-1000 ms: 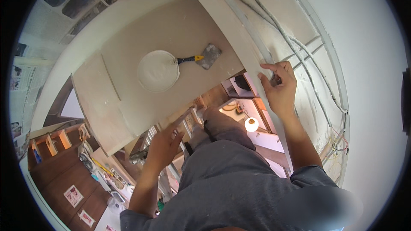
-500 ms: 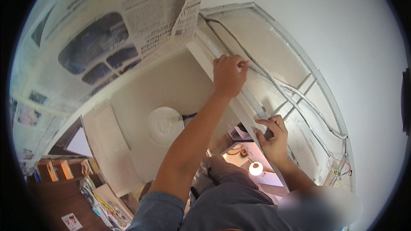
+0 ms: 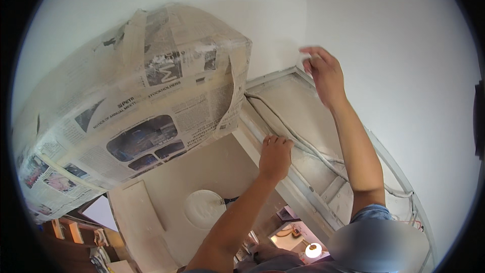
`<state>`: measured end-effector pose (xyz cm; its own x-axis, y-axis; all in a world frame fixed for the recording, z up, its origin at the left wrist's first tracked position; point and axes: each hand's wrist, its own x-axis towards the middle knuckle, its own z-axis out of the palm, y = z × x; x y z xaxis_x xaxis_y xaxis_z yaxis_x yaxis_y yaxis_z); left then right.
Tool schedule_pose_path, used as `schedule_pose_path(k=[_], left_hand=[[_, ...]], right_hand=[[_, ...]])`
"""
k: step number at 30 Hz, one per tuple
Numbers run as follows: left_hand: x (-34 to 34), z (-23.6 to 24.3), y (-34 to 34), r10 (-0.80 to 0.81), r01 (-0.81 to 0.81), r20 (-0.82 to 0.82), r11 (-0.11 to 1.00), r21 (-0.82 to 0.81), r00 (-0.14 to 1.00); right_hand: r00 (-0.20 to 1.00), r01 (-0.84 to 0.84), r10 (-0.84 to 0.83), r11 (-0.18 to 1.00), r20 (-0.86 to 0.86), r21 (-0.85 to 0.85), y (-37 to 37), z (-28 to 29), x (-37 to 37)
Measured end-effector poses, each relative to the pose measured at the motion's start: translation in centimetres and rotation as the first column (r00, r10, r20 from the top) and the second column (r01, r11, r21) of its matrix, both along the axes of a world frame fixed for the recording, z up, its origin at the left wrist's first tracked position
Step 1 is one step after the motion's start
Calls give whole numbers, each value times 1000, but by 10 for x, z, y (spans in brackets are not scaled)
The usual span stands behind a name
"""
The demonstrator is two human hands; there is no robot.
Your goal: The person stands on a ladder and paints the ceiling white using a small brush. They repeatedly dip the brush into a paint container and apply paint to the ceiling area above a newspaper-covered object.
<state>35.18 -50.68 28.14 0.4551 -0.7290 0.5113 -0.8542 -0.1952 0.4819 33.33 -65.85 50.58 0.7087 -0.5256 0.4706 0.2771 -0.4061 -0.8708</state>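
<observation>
My left hand (image 3: 276,157) is curled over the long pale metal rail (image 3: 301,187) that borders a recess, its fingers wrapped around the upper edge. My right hand (image 3: 327,77) is raised in front of the white wall, touching nothing. Its index finger stretches out to the left and the other fingers are loosely bent, with nothing visible between them. Two grey cables (image 3: 288,130) run along the recess beside my left hand. A large box shape wrapped in newspaper (image 3: 166,88) hangs to the left of both hands.
A round white lid (image 3: 202,208) lies on the pale board, with a black-handled tool (image 3: 231,200) at its edge. Thin coloured wires (image 3: 415,224) come out at the right end of the recess. Far below are a glowing lamp (image 3: 313,250) and wooden shelves (image 3: 65,232).
My right hand has left the rail and risen toward the wall. My left hand stays on the rail. The view has tilted upward, so more of the newspaper-wrapped box shows.
</observation>
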Motion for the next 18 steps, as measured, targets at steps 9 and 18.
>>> schedule_pose_path(k=[9, 18], left_hand=[[3, 6, 4, -51, 59, -187, 997, 40, 981], [4, 8, 3, -36, 44, -189, 998, 39, 981]], right_hand=[[875, 52, -131, 982, 465, 180, -67, 96, 159], [698, -155, -375, 753, 610, 640, -162, 131, 241]])
